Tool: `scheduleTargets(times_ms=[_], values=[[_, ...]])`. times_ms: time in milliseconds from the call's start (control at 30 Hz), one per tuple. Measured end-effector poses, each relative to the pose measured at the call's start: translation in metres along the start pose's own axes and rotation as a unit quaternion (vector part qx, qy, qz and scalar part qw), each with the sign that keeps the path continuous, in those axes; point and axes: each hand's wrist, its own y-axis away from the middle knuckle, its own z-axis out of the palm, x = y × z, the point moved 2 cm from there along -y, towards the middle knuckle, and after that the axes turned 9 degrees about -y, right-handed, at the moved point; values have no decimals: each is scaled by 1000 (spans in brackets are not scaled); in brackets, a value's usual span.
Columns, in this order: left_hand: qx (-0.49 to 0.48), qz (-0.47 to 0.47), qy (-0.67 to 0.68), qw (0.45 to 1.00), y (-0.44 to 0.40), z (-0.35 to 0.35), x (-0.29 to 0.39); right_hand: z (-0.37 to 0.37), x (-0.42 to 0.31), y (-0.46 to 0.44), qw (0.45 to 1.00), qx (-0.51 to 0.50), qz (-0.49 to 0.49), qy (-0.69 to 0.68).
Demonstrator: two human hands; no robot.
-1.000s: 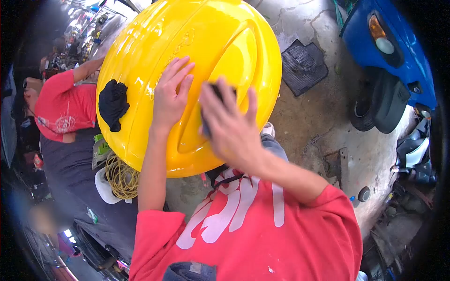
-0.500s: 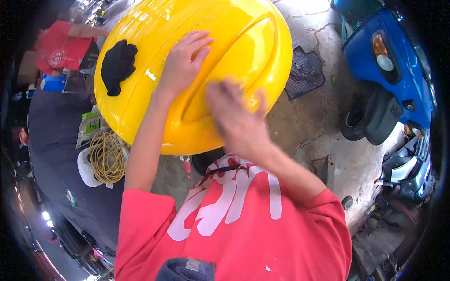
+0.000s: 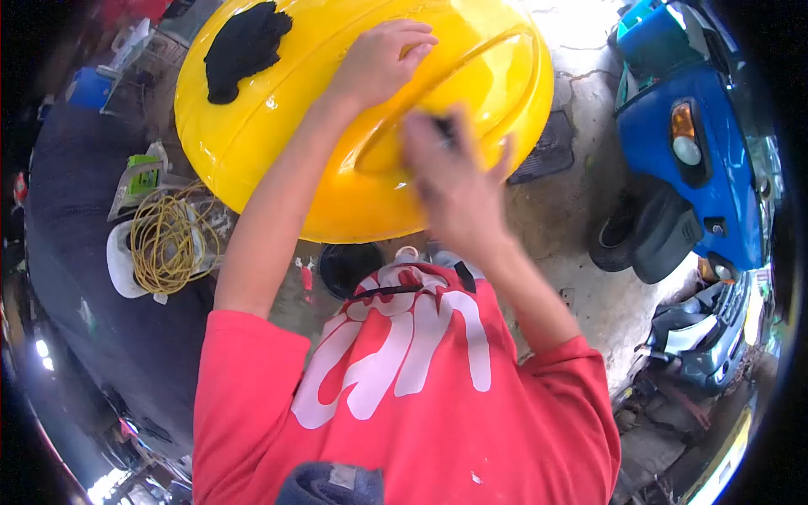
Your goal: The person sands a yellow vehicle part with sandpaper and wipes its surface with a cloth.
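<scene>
A large glossy yellow panel (image 3: 311,168) with a raised curved ridge fills the upper middle. My left hand (image 3: 387,61) rests on its surface, fingers loosely spread and holding nothing. Blurred by motion, my right hand (image 3: 459,172) is over the panel's lower right part, with a dark pad (image 3: 446,128) showing beneath its fingers. A crumpled black cloth (image 3: 244,49) lies on the panel's upper left, away from both hands.
Left of the panel, a coiled yellow cord (image 3: 168,244) lies on a white item near a dark covered surface (image 3: 76,210). A blue vehicle front (image 3: 665,130) with a black tyre (image 3: 614,236) stands right. A dark mat (image 3: 551,150) and black bucket (image 3: 341,265) are on the floor.
The view has shifted, so the panel sits higher and the co-worker in red has almost left the picture. My right hand has moved over the panel with the pad; my left stays on it.
</scene>
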Motion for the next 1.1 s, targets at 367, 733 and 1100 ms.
scheduleTargets(times_ms=[367,733,1100], values=[[9,-10,1,1000,5,3,1,-14,43,-16,1000,-18,14,17],[-116,79,-162,977,61,-12,62,-90,211,51,842,259,346,-321],[-273,197,-182,924,-62,60,70,-16,135,135,780,287,448,-330]])
